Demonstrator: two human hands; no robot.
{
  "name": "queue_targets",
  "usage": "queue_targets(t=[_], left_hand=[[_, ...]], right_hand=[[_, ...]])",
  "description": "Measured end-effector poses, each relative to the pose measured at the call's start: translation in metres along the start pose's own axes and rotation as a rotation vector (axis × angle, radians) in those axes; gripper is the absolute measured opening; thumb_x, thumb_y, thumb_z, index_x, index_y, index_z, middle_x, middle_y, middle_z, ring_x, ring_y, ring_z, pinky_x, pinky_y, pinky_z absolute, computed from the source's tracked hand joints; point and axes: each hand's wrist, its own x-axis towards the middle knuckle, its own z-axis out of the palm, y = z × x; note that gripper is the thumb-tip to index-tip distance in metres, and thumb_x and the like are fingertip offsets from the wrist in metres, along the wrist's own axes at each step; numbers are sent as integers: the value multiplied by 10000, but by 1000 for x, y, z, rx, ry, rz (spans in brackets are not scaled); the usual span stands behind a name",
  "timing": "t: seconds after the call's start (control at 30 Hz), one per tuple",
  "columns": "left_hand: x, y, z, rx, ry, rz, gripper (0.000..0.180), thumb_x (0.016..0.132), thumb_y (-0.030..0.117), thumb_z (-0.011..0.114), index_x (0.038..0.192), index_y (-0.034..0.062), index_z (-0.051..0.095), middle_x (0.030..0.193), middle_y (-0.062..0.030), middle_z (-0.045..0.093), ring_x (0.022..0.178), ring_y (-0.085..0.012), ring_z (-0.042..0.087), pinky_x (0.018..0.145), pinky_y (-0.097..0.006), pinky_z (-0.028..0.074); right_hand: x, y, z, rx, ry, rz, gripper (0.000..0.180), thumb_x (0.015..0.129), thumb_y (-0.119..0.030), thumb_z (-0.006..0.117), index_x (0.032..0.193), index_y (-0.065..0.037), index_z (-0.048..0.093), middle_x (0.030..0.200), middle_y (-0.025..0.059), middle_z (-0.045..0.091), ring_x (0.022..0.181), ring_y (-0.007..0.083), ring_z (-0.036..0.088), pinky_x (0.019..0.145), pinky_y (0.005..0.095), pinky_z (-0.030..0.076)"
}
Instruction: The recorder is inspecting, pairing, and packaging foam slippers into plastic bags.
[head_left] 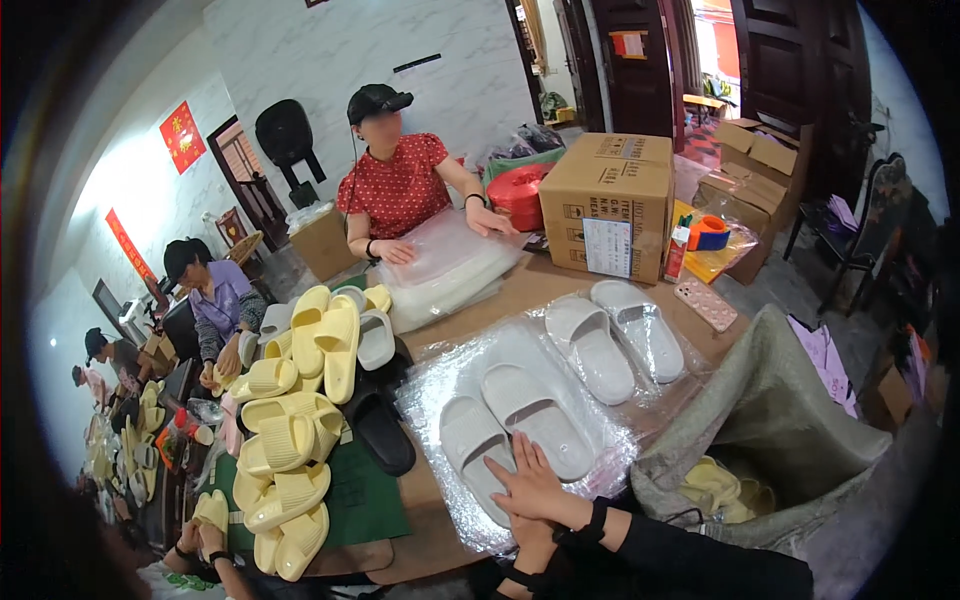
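Observation:
Two light grey slide slippers lie side by side on clear plastic bags (620, 425) at the table's near edge: a left one (465, 430) and a right one (535, 410). My right hand (540, 485) rests on the left slipper's heel area, fingers stretched out, gripping nothing. Close below it is my left hand (530, 540); the right hand and the slipper's edge cover its fingers. Farther right, another grey pair, one slipper (590, 350) beside the other (640, 330), lies on or in clear plastic.
Yellow slippers (285, 440) pile at left beside a black slipper (380, 430). A person (395, 190) opposite touches a stack of clear bags (450, 265). A cardboard box (610, 205) and a pink phone (707, 303) are at back right. An open sack (760, 430) holding yellow slippers stands right.

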Motion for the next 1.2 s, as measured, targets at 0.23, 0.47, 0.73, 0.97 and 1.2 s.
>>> queue_targets(t=[0.23,0.47,0.73,0.97,1.2], left_hand=[[1,-2,2,-42,-26,-1,665,768,422,593,1331,112,421,1374,-181,377,1279,-437,302,1024,-573,253],[1,-2,3,-56,-45,-23,659,768,417,593,1328,113,425,1372,-175,381,1277,-437,306,1024,-572,253],[-1,-2,4,-51,-49,-26,652,768,411,592,1326,114,430,1371,-169,385,1274,-436,309,1025,-572,253],[-1,-2,4,-48,-54,-23,646,768,406,592,1323,115,434,1370,-163,389,1271,-436,312,1025,-571,253],[0,-2,4,-45,-55,-19,641,768,401,592,1321,116,439,1369,-157,393,1269,-435,316,1026,-570,253]], right_hand=[[1,-1,4,19,26,-1,673,822,-479,529,1411,-223,328,1434,371,56,1366,472,39,1101,514,71],[1,-4,-3,13,16,7,671,824,-470,530,1410,-214,326,1432,375,54,1362,476,46,1099,517,70],[0,-3,-1,34,24,0,667,823,-473,534,1406,-217,336,1434,374,50,1364,475,41,1098,519,74],[0,-3,0,42,26,5,665,818,-466,540,1403,-219,343,1435,370,54,1362,474,52,1098,516,79],[1,-1,2,40,36,0,672,818,-467,542,1407,-217,336,1435,370,50,1359,478,56,1098,515,74]])
